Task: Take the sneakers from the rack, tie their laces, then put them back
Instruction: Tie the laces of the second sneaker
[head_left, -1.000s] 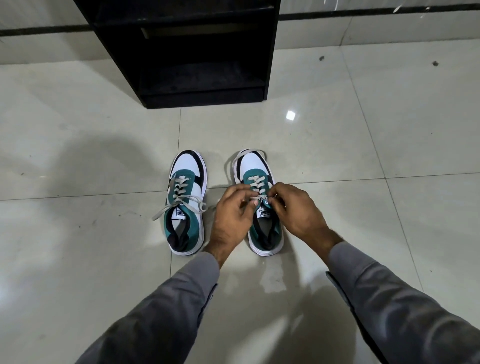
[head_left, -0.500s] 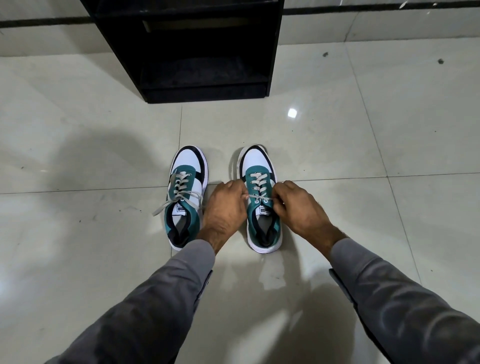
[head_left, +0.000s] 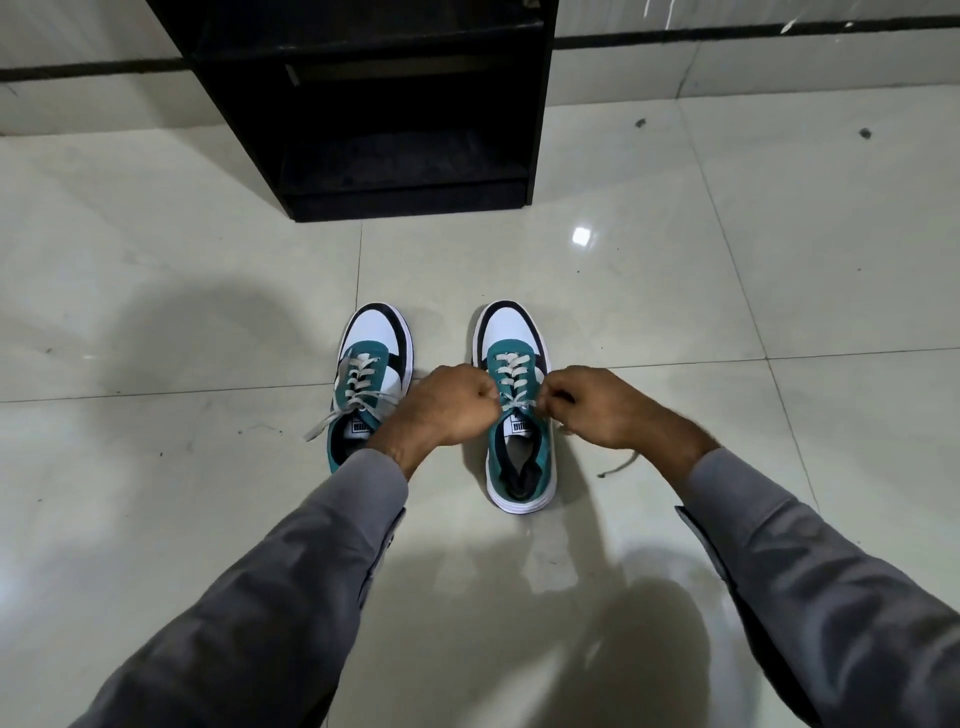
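Observation:
Two teal, white and black sneakers stand side by side on the tiled floor, toes pointing away from me. The left sneaker (head_left: 371, 379) has loose white laces trailing off to its left. Over the right sneaker (head_left: 517, 405) both my hands work the laces near the tongue. My left hand (head_left: 447, 410) is fisted round one lace end at the shoe's left side. My right hand (head_left: 592, 408) pinches the other lace end on the right, and a loose lace tail (head_left: 621, 464) trails on the floor behind my right wrist.
A black open shoe rack (head_left: 384, 114) stands on the floor straight ahead, its lower shelves bare. Pale glossy floor tiles (head_left: 727, 291) surround the shoes. A wall base with a dark stripe runs along the back.
My hands have drawn apart to either side of the right sneaker, pulling its laces taut. A lace tail now lies on the floor at the right. The view has shifted slightly.

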